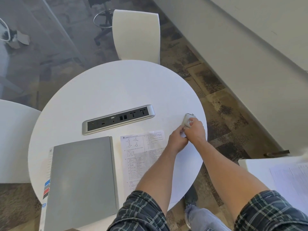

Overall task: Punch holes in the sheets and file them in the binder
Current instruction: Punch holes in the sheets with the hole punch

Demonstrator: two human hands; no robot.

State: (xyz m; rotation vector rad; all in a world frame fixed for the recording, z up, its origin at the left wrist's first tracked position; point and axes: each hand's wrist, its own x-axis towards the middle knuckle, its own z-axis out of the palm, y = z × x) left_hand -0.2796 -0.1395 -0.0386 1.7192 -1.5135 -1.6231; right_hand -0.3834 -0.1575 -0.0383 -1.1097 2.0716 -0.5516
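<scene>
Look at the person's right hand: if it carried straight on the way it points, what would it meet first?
The right hand already grips the small white hole punch, pointing away from the person. Beyond the punch lies only bare white round table, then probably its far-right rim; depth is hard to judge.

One head-worn wide-angle camera looks forward and steeply down from above the round white surface [116,84]. It sits close over the near edge, both forearms reaching in from the bottom, with floor [216,100] and a white chair [136,34] beyond.
</scene>
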